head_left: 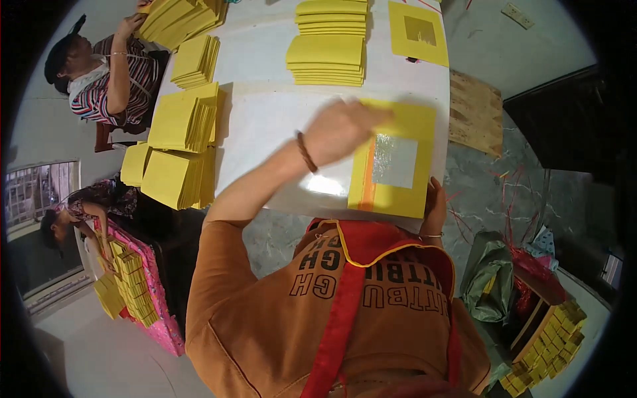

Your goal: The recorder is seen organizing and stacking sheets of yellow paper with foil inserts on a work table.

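A flat yellow sheet (391, 203) lies at the table's near right edge. It bears a pale square (398, 162) with a shiny patch, and an orange strip (367, 179) runs along its left side. Over the sheet's upper left part is my left hand (340, 131), its fingers blurred by motion. Whether it holds anything does not show. My right hand (435, 207) rests against the sheet's lower right edge, at the table's rim. Most of its fingers are hidden there, so its grip is unclear.
On the white table (255, 126) are stacks of yellow paper pieces (326, 56) and fanned bundles (182, 126) along the left. Another windowed yellow sheet (401, 43) lies far right. One person (99, 86) handles yellow pieces; another (93, 205) is by a pink-lined container (166, 325).
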A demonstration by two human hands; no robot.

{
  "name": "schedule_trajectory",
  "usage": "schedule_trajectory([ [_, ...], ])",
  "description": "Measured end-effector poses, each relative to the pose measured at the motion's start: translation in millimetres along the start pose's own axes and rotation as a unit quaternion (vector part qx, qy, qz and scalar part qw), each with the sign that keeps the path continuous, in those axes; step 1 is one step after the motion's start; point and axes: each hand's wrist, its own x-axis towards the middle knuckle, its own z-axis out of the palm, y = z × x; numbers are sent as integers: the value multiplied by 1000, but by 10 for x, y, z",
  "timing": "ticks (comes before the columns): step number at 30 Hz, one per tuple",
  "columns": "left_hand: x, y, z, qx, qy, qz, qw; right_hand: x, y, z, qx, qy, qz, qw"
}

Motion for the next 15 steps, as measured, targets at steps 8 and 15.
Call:
schedule_trajectory([
  [8, 39, -1643, 95, 217, 11, -122, 969, 164, 228, -145, -15, 4, -5, 1000],
  [15, -54, -1888, 498, 205, -73, -172, 961, 136, 171, -107, -60, 22, -7, 998],
])
